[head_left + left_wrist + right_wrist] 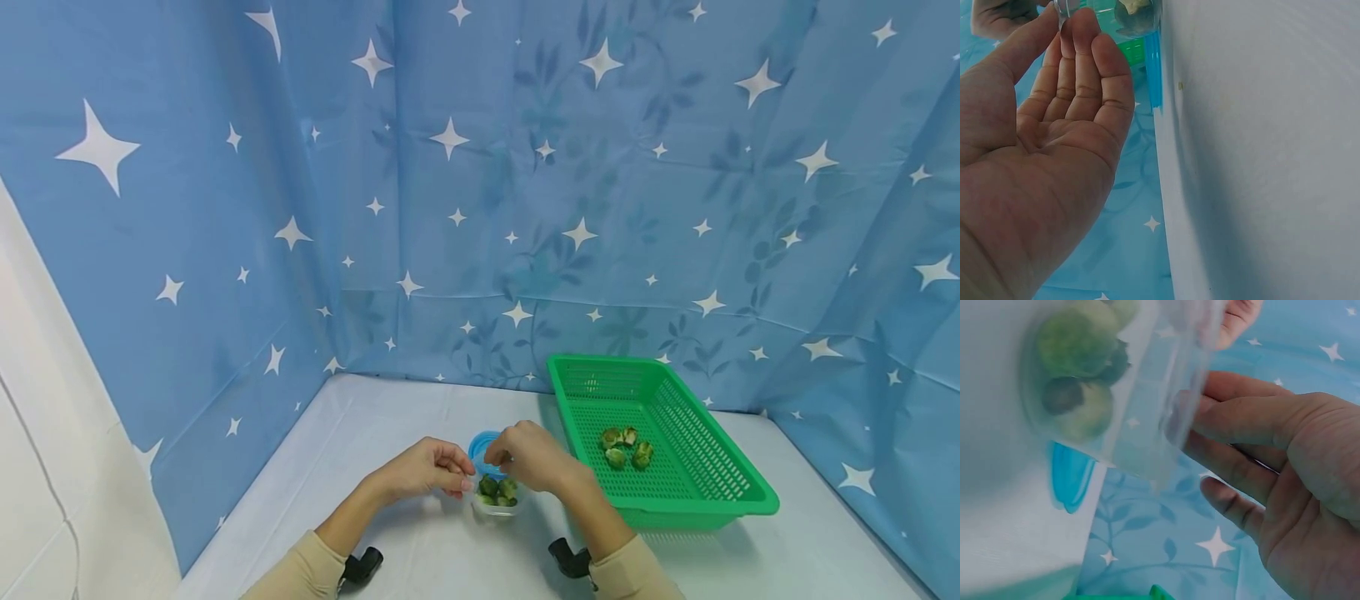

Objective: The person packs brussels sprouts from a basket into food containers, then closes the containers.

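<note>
A small clear plastic container (495, 508) with several Brussels sprouts (498, 490) in it stands on the table between the hands. Thumb and fingertips of my left hand (429, 468) pinch the edge of a clear plastic piece (1067, 9) over the container's left side. On the far side, my right hand (534, 457) pinches the same clear edge (1180, 419) between thumb and fingers, with the little finger held away. I cannot tell whether this edge is a lid or the container's own rim. Behind the container lies a round blue lid (480, 443).
A green perforated basket (708, 450) stands to the right, near the right forearm, with several Brussels sprouts (617, 458) on its floor. A white cloth covers the table (397, 533). Blue star-patterned curtains (480, 192) rise at the back and sides.
</note>
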Action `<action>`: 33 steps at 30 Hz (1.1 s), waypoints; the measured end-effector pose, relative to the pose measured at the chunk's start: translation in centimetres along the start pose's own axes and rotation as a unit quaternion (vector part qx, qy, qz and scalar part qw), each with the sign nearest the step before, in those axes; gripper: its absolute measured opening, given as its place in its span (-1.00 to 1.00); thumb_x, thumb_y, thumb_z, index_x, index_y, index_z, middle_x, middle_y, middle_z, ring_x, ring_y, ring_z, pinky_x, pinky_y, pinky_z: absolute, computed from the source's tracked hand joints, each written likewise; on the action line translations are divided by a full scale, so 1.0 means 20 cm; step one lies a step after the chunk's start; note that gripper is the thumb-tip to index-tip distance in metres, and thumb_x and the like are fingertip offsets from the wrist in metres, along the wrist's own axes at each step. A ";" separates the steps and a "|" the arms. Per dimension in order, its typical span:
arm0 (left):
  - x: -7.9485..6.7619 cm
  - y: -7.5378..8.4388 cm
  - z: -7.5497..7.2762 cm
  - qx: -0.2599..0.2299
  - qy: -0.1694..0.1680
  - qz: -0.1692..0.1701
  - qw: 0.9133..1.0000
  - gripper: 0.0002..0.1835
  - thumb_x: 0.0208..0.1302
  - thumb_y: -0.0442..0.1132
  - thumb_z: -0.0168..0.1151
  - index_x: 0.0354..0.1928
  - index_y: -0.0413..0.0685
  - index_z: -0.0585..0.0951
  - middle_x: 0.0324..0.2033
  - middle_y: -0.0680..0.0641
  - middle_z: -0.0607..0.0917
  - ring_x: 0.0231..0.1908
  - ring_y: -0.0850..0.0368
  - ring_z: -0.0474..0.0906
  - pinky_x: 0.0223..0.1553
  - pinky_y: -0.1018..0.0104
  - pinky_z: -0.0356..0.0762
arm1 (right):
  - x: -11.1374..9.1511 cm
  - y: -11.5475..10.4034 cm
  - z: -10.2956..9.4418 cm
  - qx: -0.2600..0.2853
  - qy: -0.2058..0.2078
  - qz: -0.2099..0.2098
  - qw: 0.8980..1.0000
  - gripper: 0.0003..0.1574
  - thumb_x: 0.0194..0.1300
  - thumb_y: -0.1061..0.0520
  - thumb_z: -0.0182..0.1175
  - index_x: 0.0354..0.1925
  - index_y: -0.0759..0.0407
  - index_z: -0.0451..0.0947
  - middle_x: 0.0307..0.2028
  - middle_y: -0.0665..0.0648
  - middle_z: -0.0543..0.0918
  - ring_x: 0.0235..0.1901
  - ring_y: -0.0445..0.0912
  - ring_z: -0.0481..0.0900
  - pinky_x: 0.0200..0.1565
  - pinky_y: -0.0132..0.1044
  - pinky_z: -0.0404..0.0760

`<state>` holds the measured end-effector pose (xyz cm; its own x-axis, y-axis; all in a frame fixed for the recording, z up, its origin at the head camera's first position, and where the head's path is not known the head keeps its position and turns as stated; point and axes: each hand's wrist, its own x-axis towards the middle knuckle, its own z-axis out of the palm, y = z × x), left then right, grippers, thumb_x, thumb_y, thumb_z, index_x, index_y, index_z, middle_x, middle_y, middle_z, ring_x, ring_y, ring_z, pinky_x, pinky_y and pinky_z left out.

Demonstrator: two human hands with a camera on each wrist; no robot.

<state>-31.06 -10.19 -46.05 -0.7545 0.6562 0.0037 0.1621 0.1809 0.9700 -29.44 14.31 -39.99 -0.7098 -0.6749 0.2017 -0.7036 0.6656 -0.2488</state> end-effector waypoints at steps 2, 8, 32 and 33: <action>0.00 0.00 0.00 -0.001 0.001 -0.001 1.000 -0.65 0.37 -0.24 0.43 0.04 -0.37 0.67 -0.26 -0.08 0.81 -0.28 0.08 0.76 -0.07 0.03 0.77 | -0.01 0.00 -0.03 0.002 0.021 -0.008 1.000 -0.71 0.21 0.46 0.40 -0.19 0.15 0.82 -0.26 0.06 0.84 -0.25 -0.12 0.78 -0.19 -0.37 0.73; 0.00 0.00 0.00 0.002 0.005 -0.005 1.000 -0.66 0.37 -0.25 0.42 0.04 -0.38 0.67 -0.26 -0.07 0.81 -0.29 0.08 0.76 -0.08 0.04 0.77 | -0.04 0.00 -0.11 0.016 0.065 -0.010 0.998 -0.69 0.23 0.40 0.43 -0.07 0.15 0.78 -0.17 0.10 0.83 -0.24 -0.09 0.78 -0.15 -0.23 0.77; 0.01 -0.01 0.00 -0.010 -0.003 -0.001 1.000 -0.71 0.40 -0.29 0.38 0.03 -0.37 0.68 -0.25 -0.05 0.79 -0.29 0.09 0.76 -0.09 0.05 0.78 | -0.11 -0.07 -0.49 0.042 0.164 0.017 0.985 -0.64 0.32 0.17 0.45 0.08 0.02 0.75 0.01 -0.03 0.78 -0.03 -0.07 0.72 -0.07 -0.16 0.73; 0.01 -0.01 0.00 -0.010 -0.003 -0.001 1.000 -0.71 0.39 -0.29 0.38 0.03 -0.37 0.68 -0.25 -0.05 0.79 -0.28 0.09 0.76 -0.09 0.05 0.78 | -0.11 -0.06 -0.50 0.044 0.167 0.021 0.985 -0.64 0.32 0.17 0.45 0.08 0.02 0.75 0.01 -0.03 0.78 -0.04 -0.08 0.72 -0.09 -0.17 0.73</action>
<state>-31.24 -10.08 -46.21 -0.7508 0.6605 0.0009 0.1483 0.1672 0.9747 -27.42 18.12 -30.55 -0.7196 -0.4950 0.4869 -0.6785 0.6502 -0.3419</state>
